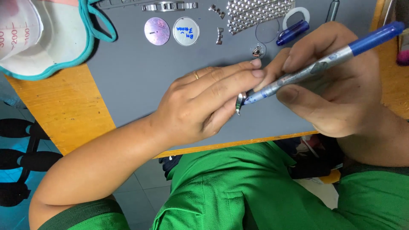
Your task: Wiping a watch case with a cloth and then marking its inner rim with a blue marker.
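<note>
Nearest the wearer, two bare hands meet over the grey mat (136, 81). The left hand (200, 106), with one ring on a finger, pinches one small round metal part (240, 102) on edge between thumb and fingertips. The right hand (336, 81) is closed around one blue pen (324, 64), whose tip touches that part.

Just beyond the fingertips lies one small clear disc with a metal piece (257, 51). Farther back lie two round discs side by side: a pale purple one (156, 31) and a white one with blue handwriting (186, 31). Right of them lie one short metal link (219, 36), one sheet of metal mesh (255, 15), one white ring (296, 15) and one blue pen cap (292, 33). One teal-edged white cloth (55, 38) lies far left.
</note>
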